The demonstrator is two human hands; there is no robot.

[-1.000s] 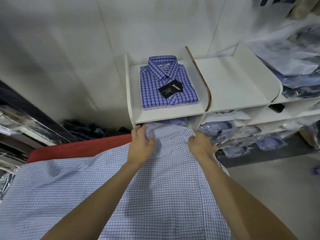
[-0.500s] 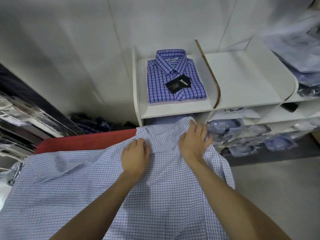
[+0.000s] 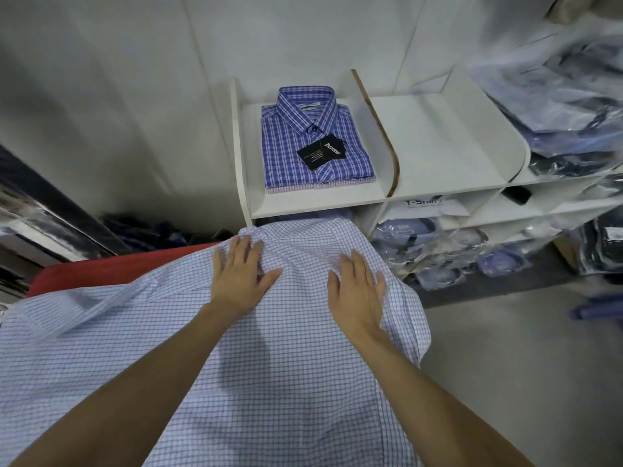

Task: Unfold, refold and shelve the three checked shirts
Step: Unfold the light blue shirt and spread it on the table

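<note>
A pale blue fine-checked shirt (image 3: 286, 365) lies spread out, back up, over a red surface (image 3: 111, 274), its collar end toward the shelf. My left hand (image 3: 241, 274) lies flat with spread fingers near the collar. My right hand (image 3: 359, 291) presses flat on the shirt's right shoulder. A folded dark blue checked shirt (image 3: 313, 143) with black tags rests in the left bay of the white shelf (image 3: 320, 203), on top of another folded shirt with a pinkish edge (image 3: 320, 189).
The shelf's right bay (image 3: 438, 143) holds nothing. Lower compartments and the floor at the right hold several bagged shirts (image 3: 438, 251). More bagged garments (image 3: 566, 106) pile up at the far right. A white wall stands behind the shelf.
Both hands let go of the collar area, slid back toward me and flattened out with fingers spread on the shirt. The view shifted slightly.
</note>
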